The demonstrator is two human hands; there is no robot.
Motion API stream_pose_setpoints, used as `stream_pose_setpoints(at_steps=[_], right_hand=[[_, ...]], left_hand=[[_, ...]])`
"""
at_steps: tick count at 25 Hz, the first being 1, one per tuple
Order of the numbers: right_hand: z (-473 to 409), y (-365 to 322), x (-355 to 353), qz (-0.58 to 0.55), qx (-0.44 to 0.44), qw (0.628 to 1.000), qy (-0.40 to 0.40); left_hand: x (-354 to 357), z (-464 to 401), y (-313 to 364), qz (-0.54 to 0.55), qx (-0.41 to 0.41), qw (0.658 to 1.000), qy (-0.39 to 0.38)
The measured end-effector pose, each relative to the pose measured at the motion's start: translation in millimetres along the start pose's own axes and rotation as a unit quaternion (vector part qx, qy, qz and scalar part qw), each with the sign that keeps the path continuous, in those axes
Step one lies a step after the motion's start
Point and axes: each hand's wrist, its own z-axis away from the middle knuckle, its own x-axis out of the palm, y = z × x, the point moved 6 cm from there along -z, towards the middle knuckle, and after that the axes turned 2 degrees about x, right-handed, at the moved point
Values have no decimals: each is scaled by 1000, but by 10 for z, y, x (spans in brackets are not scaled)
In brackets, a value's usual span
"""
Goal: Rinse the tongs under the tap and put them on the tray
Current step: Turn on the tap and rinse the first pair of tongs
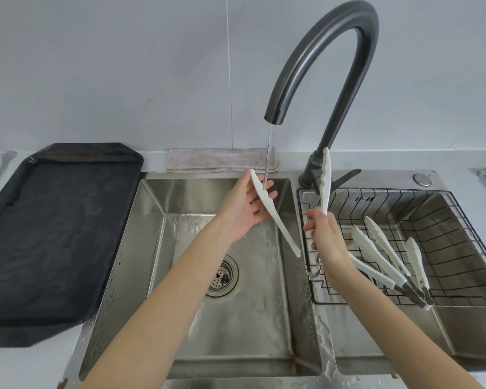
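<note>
White tongs (275, 220) spread wide over the left sink basin (152, 248), one arm under the thin stream from the dark tap (334, 51), the other arm upright in front of the tap's base. Right hand (326, 242) clenched round the tongs near the hinge, metal loop hanging just below the fingers. Left hand (247, 209) released, palm up, fingers straight, touching the wet arm of the tongs from behind, directly beneath the water. To the right, a wire rack (460, 220) set in the second basin, with more white tongs (382, 254) lying inside it, tips toward the wall, just beside the right wrist. To the left, a black tray (48, 234) on the tabletop, well apart from the held tongs. Folded cloth (222, 161) against the wall behind the sink, between tray and tap. Round drain strainer (222, 276) in the left basin floor, below the left forearm. Water droplets and film across the basin and divider.
</note>
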Motion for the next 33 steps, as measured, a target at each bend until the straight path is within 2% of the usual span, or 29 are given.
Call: stream_pose_setpoints(at_steps=[4,8,10,13,15,19,24,26,29,33], right_hand=[[152,-113,-11,31,-56,998,13],[227,-61,6,57,-118,991,7],[243,-5,13,71,-134,988,5],[234,64,41,81,-136,987,-1],[223,63,83,95,-141,986,-5],[171,-5,230,140,-149,979,-23],[90,-197,509,188,-179,964,-59],[66,-269,600,177,-182,964,-74],[12,-368,685,145,-177,969,-90],[-101,-405,758,56,-140,981,-118]], left_hand=[[27,-64,68,-123,68,989,37],[59,-84,154,-190,119,971,88],[62,-134,230,-269,165,940,132],[162,-91,365,-406,250,864,163],[206,12,432,-430,288,838,171],[137,36,422,-425,275,853,123],[-309,39,364,-315,175,922,140],[-427,74,365,-291,163,932,143],[-478,128,373,-253,158,949,100],[-546,172,333,-244,157,954,72]])
